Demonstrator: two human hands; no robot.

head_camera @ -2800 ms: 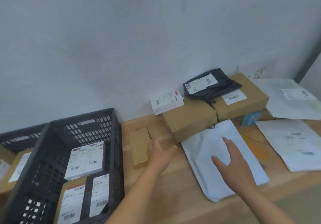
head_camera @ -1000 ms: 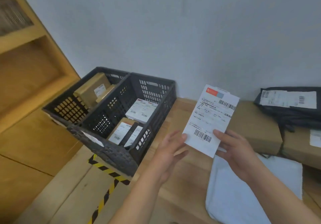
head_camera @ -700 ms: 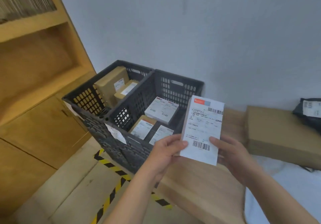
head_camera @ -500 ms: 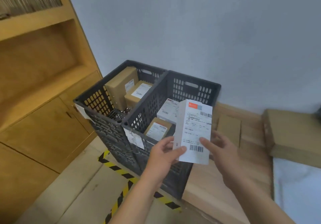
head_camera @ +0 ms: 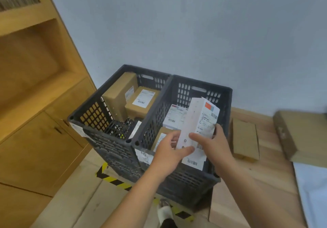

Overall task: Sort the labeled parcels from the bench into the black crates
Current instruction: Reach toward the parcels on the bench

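I hold a white labeled parcel box (head_camera: 198,121) tilted over the right black crate (head_camera: 203,91). My right hand (head_camera: 210,144) grips its lower end with thumb and fingers around it. My left hand (head_camera: 169,151) pinches the same lower end from the left. The right crate holds a white labeled parcel (head_camera: 174,116) and a brown one (head_camera: 160,135). The left black crate (head_camera: 99,111) beside it contains two brown labeled boxes (head_camera: 141,100).
On the wooden bench (head_camera: 261,171) right of the crates lie a small flat brown box (head_camera: 245,137), a larger brown box (head_camera: 300,135) and a white mailer (head_camera: 313,188). A wooden cabinet (head_camera: 35,121) stands left. Yellow-black tape (head_camera: 113,180) marks the floor.
I picked the white parcel off the bench, turned left to the crates, and have now lowered and tilted it over the right crate with both hands.
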